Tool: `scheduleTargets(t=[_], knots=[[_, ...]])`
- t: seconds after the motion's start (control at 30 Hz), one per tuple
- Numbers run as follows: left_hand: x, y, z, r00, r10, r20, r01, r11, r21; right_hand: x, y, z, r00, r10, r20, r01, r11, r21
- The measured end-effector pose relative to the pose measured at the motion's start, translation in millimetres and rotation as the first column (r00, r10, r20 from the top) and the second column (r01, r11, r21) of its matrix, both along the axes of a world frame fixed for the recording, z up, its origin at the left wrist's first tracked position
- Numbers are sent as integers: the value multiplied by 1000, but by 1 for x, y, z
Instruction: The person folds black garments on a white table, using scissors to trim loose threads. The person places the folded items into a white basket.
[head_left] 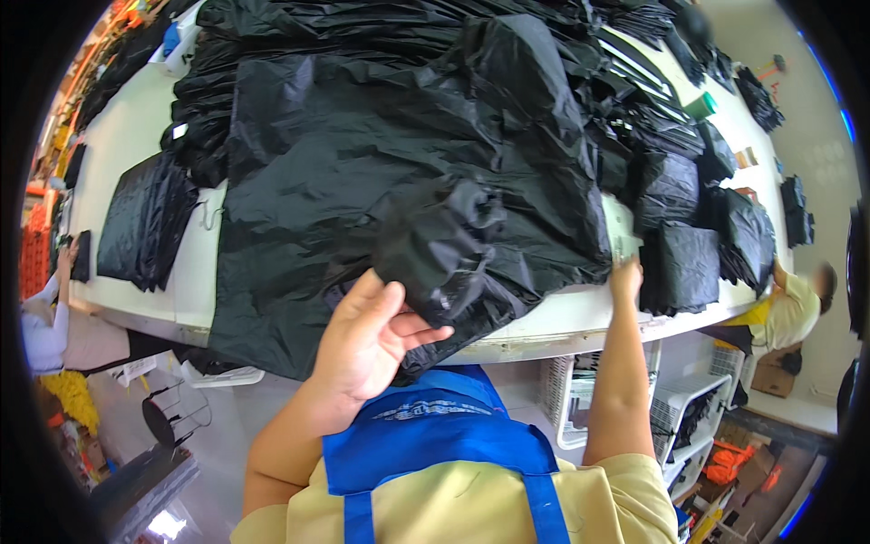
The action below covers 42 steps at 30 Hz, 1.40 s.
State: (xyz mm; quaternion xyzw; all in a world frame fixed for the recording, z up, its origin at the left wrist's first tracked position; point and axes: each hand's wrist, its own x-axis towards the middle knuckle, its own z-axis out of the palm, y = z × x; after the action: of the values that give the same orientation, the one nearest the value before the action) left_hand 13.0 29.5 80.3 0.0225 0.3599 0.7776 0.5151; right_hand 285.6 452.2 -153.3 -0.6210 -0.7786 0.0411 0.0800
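Observation:
In the middle of the head view, my left hand (367, 331) is turned palm up, with the thumb and fingers closed at the lower edge of a bunched black cloth bundle (435, 245). The bundle looks gathered, slightly blurred, and is raised over a large spread black sheet of thin, shiny fabric (335, 172). That sheet covers much of the white table (557, 313) and hangs over its front edge. My right arm stretches forward, and my right hand (626, 275) is at the table between the sheet and a folded black fabric stack (681, 267). Its fingers are mostly hidden.
More black fabric (362, 36) is heaped along the back. Another folded black pile (148, 222) lies at the left. A green roll (700, 106) stands far right. White plastic crates (571, 399) sit below the table. Other people work at both sides, one in yellow (788, 313).

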Motion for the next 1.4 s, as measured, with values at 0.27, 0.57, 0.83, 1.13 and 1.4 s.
scheduleTargets(t=[0.27, 0.57, 0.83, 1.13, 1.4], knots=[[10, 21, 10, 1000, 27, 3, -27, 1000, 0, -34, -64, 80, 373, -181, -910, -169, 951, -258], [15, 37, 10, 996, 90, 1, -90, 996, 12, -141, -264, 251, 235, 635, -736, -778, 577, 249], [14, 29, 4, 995, 100, -27, -100, 995, 19, -166, -270, 238, 70, 812, -579, -704, 451, 548], [1, 23, 6, 989, 146, 27, -147, 988, 53, -150, -268, 223, 58, 166, -984, -742, 667, 69], [-4, 23, 5, 990, 118, 83, -124, 989, 82, -150, -276, 224, 286, 574, -768, -703, 670, 239]])
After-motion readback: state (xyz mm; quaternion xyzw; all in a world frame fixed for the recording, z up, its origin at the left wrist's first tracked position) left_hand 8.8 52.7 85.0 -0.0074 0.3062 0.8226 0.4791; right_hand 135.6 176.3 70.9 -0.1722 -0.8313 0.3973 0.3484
